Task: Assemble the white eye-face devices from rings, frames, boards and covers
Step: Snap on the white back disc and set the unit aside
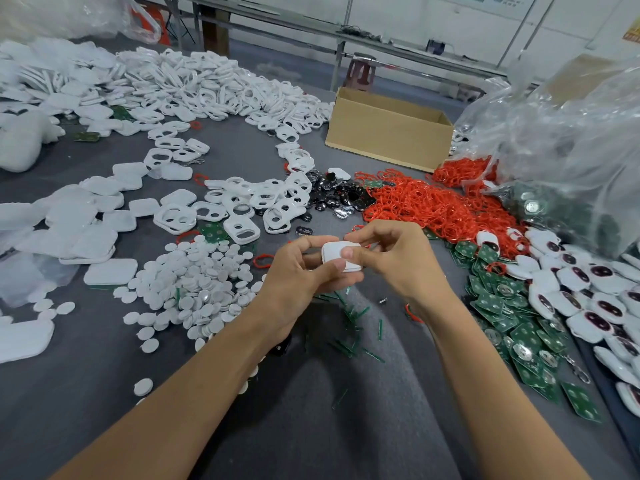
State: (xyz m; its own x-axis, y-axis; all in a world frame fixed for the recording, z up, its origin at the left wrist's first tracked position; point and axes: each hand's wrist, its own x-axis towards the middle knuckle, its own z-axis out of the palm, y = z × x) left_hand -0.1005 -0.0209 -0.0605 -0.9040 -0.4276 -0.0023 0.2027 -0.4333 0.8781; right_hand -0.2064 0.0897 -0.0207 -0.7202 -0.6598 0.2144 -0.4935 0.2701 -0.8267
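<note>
White rounded-square device [341,259] held plain back up, above table centre.

an assembly workshop; a grey worktable [242,157] heaped with white frames [221,88]; green boards [512,323]

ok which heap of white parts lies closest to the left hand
The small round discs, right beside the left hand, which holds the white device; the holed frames and square covers lie farther off.

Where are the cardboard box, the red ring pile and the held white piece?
cardboard box [386,145], head view, front wall.
red ring pile [427,209], head view, heap's middle.
white piece [330,251], head view, exposed top face.
</note>
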